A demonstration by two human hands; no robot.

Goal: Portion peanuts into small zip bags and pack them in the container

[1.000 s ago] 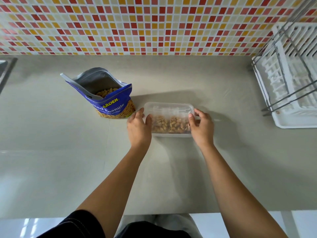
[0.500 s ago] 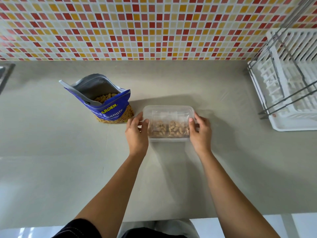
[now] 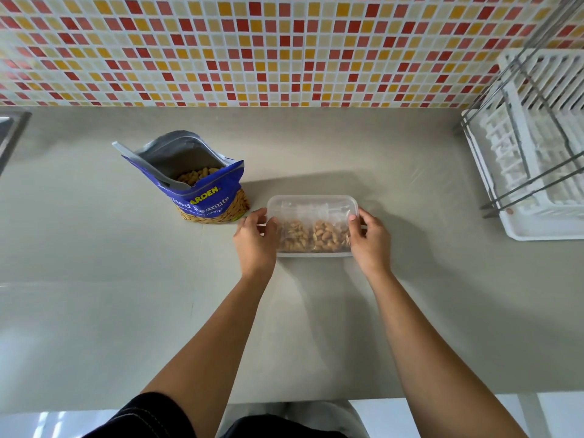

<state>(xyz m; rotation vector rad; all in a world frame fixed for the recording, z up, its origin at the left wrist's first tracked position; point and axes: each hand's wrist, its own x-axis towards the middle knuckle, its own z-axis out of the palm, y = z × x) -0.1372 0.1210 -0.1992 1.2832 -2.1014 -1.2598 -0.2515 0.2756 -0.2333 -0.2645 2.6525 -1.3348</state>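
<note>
A clear rectangular plastic container (image 3: 311,200) rests on the grey counter, a clear lid over it. Inside lie small zip bags of peanuts (image 3: 313,237), side by side. My left hand (image 3: 254,240) grips the container's left end, fingertips on the lid edge. My right hand (image 3: 369,238) holds the right end the same way. An open blue peanut bag (image 3: 196,188) stands upright to the left, about a hand's width from my left hand, with peanuts visible inside.
A white dish rack (image 3: 534,165) with metal wires stands at the right edge of the counter. A metal sink rim (image 3: 9,134) shows at far left. The tiled wall runs along the back. The counter's front edge is near my body.
The view has shifted a little, so everything sits lower in frame. Both hands stay on the container's ends, fingers pressing slightly further over the lid.
</note>
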